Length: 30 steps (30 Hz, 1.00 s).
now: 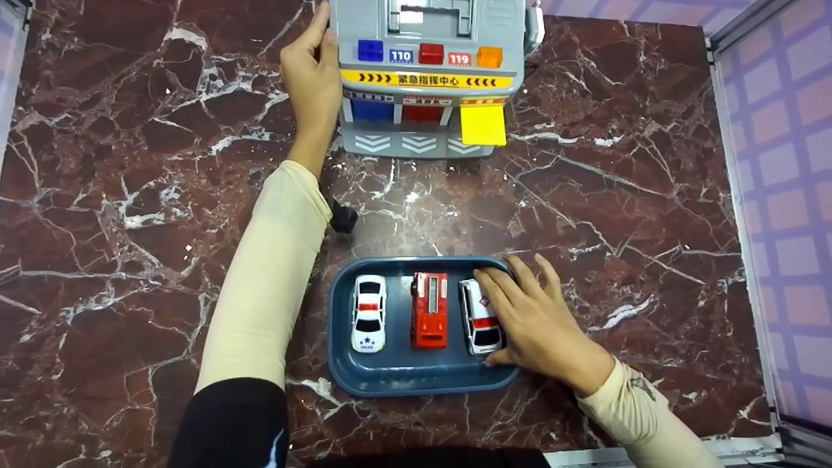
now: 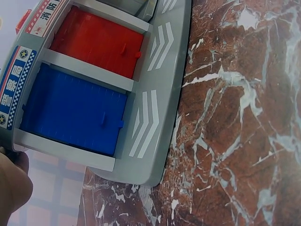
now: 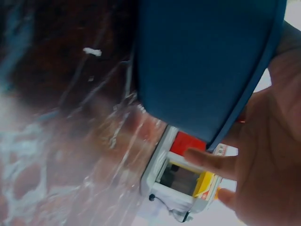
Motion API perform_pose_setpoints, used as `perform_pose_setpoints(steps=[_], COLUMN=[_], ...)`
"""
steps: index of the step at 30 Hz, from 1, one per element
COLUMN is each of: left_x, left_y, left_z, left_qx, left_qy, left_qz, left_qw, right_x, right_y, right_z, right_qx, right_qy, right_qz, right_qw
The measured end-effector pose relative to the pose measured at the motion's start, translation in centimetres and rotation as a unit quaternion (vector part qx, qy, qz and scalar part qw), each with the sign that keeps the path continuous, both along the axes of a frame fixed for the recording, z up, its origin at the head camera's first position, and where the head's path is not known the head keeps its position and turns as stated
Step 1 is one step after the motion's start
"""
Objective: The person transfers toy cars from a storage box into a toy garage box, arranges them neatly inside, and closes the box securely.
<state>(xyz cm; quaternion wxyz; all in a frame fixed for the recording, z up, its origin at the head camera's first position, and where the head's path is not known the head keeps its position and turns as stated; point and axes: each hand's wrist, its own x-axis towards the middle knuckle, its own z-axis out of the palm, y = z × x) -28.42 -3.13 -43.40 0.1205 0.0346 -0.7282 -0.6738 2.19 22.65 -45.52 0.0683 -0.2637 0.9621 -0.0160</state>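
In the head view my right hand reaches over the right rim of a blue-grey tray. It grips a white toy ambulance with a red stripe, thumb at the near end and index finger at the far end. In the right wrist view the tray wall hides the ambulance. A red toy fire truck and a white toy police car sit in the tray. My left hand rests along the left side of a grey toy emergency station, fingers fairly straight.
The station's yellow door is swung up, while its blue door and red door are down. Dark red marble-patterned tabletop surrounds everything. A lattice-patterned panel stands along the right edge.
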Motion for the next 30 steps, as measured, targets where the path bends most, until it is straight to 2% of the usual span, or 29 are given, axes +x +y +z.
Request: perform_pose_setpoints(steps=[5, 10, 20, 26, 30], left_x=[0.0, -0.2, -1.0, -0.8, -1.0], left_y=[-0.1, -0.2, -0.4, -0.4, -0.4], left_z=[0.4, 0.4, -1.1, -1.3, -1.3], left_qx=[0.002, -0.004, -0.014, -0.009, -0.007], left_qy=[0.009, 0.010, -0.002, -0.010, -0.006], left_qz=[0.000, -0.002, 0.000, -0.007, -0.005], left_qw=[1.0000, 0.9999, 0.9999, 0.9999, 0.9999], right_x=[-0.4, -0.6, -0.3, -0.5, -0.9], right_y=[-0.8, -1.0, -0.5, 0.0, 0.1], right_z=[0.3, 0.1, 0.1, 0.6, 0.8], right_qx=[0.046, 0.055, -0.013, -0.103, -0.098], right_qy=[-0.015, 0.000, 0.012, 0.076, 0.092], right_qz=[-0.002, 0.007, 0.011, 0.031, 0.045], right_qw=[0.999, 0.998, 1.000, 0.991, 0.990])
